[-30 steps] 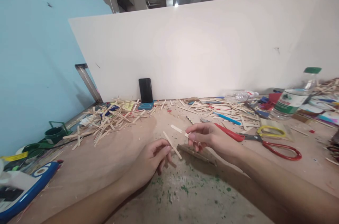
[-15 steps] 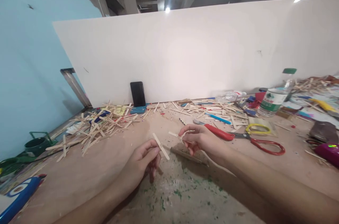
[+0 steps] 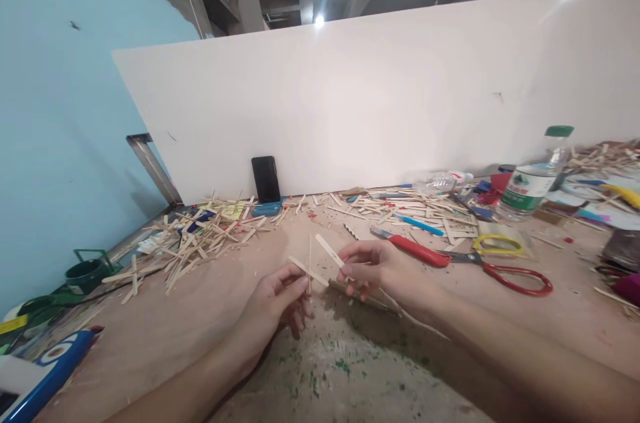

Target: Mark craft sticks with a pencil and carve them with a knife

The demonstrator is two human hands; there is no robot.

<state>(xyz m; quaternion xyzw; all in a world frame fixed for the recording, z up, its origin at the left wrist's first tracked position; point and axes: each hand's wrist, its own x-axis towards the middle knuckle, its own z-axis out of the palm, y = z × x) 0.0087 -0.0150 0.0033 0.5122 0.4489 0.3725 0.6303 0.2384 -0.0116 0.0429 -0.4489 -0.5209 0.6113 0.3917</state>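
Note:
My left hand (image 3: 285,300) is closed, pinching flat wooden sticks (image 3: 316,274) between thumb and fingers; one slants to the right and a thinner-looking one stands nearly upright across it. To the right, my right hand (image 3: 375,270) pinches another pale wooden stick (image 3: 327,250), whose free end points up and left. The two hands are close together but apart, above the worktable (image 3: 280,383). A brown rod (image 3: 367,296) lies on the table beneath my right hand, partly hidden by it.
Loose sticks (image 3: 193,246) pile up at the left. A black phone (image 3: 265,178) leans on the white board. Toward the right are a red-handled knife (image 3: 420,250), scissors (image 3: 480,258), a blue pen (image 3: 420,225) and a bottle (image 3: 530,190). A green watering can (image 3: 87,275) stands far left.
The stick in my right hand has swung more upright and sits nearer the left hand's sticks. A nearly upright stick now shows at my left hand. The view has shifted slightly.

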